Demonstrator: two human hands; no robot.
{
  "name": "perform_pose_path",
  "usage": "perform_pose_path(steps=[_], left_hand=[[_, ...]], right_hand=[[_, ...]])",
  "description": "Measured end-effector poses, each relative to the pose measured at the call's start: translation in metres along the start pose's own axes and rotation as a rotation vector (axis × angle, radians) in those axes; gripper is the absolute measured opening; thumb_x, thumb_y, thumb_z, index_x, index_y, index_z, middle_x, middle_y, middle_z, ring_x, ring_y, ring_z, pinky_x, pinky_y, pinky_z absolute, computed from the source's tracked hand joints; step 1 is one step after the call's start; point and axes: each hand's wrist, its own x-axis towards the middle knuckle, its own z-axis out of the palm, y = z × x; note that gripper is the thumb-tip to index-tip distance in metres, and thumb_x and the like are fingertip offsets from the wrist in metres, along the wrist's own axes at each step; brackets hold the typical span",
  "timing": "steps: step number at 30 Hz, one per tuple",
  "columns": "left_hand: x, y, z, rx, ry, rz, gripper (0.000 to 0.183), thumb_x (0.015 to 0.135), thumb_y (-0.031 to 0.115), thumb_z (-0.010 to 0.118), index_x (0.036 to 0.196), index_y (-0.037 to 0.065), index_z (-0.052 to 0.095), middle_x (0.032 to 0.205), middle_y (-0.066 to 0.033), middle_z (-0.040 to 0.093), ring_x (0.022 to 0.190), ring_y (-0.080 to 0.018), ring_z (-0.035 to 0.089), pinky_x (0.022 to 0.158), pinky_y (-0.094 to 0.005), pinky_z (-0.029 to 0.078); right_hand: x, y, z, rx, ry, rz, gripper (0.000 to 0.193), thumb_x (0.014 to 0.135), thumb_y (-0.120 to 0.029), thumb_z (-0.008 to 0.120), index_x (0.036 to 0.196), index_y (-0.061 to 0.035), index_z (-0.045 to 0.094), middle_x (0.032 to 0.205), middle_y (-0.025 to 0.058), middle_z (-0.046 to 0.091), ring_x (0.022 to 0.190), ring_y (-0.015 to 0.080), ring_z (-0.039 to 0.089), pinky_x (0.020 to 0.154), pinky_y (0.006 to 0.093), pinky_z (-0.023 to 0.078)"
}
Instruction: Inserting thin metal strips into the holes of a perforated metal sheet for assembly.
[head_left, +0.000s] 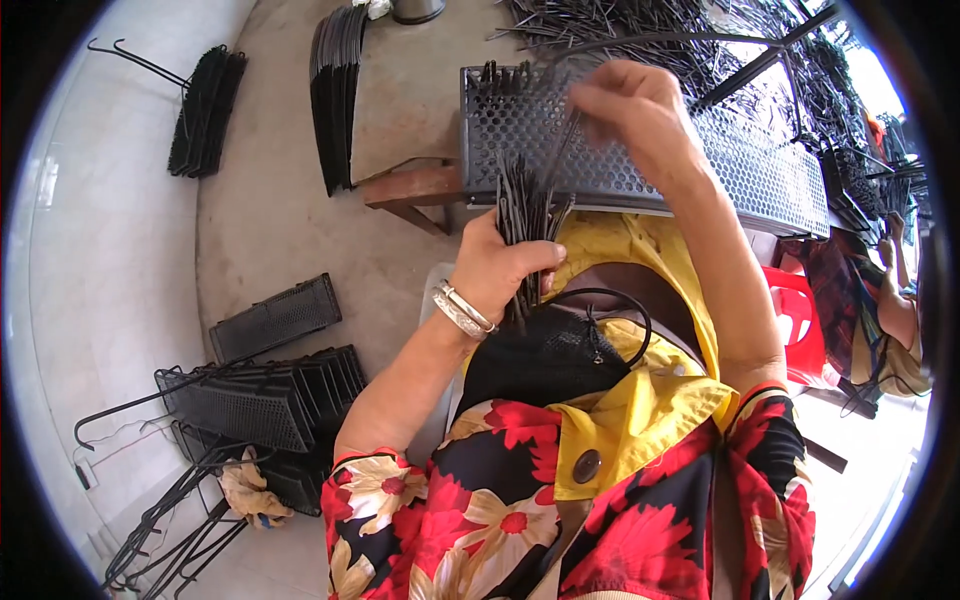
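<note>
My left hand is closed around a bundle of thin black strips, which stand roughly upright in the fist with the thumb across them. Just above and to the right, my right hand pinches a thin dark strip that hangs down toward the bundle; its fingertips are partly smeared by motion. Behind both hands lies a black perforated metal tray. A few short dark pieces stand in a row along the tray's far left end.
A large heap of loose black strips lies beyond the tray. Stacked black perforated racks stand at left, near a brown stool. A tall black stack leans at far left. Another person sits at right beside a red chair.
</note>
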Motion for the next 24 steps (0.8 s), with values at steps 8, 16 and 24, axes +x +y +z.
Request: perform_pose_path(steps=[8, 16, 24], left_hand=[[-0.003, 0.006, 0.002, -0.147, 0.086, -0.017, 0.012, 0.067, -0.001, 0.063, 0.074, -0.001, 0.053, 0.060, -0.0067, 0.055, 0.046, -0.0152, 0.053, 0.043, -0.0267, 0.043], [-0.001, 0.017, 0.000, -0.276, 0.374, 0.295, 0.012, 0.070, -0.002, 0.062, 0.080, -0.003, 0.056, 0.066, -0.0076, 0.058, 0.050, -0.0152, 0.054, 0.046, -0.0251, 0.043], [-0.003, 0.018, 0.000, -0.034, 0.245, 0.307, 0.014, 0.069, -0.003, 0.065, 0.080, -0.001, 0.057, 0.066, -0.0045, 0.058, 0.051, -0.0113, 0.053, 0.046, -0.0232, 0.042]], right_hand=[[0.024, 0.004, 0.010, 0.170, 0.334, -0.285, 0.013, 0.079, -0.009, 0.062, 0.081, 0.0034, 0.060, 0.068, 0.0053, 0.060, 0.054, 0.0100, 0.055, 0.053, 0.0217, 0.046], [0.012, -0.006, 0.011, 0.004, 0.106, -0.100, 0.014, 0.078, -0.009, 0.062, 0.082, 0.0040, 0.060, 0.068, 0.0074, 0.060, 0.053, 0.0120, 0.056, 0.050, 0.0230, 0.048], [-0.008, -0.006, 0.035, 0.017, -0.124, 0.067, 0.015, 0.078, -0.007, 0.062, 0.077, 0.0073, 0.057, 0.058, 0.0082, 0.056, 0.045, 0.0119, 0.054, 0.041, 0.0245, 0.050]])
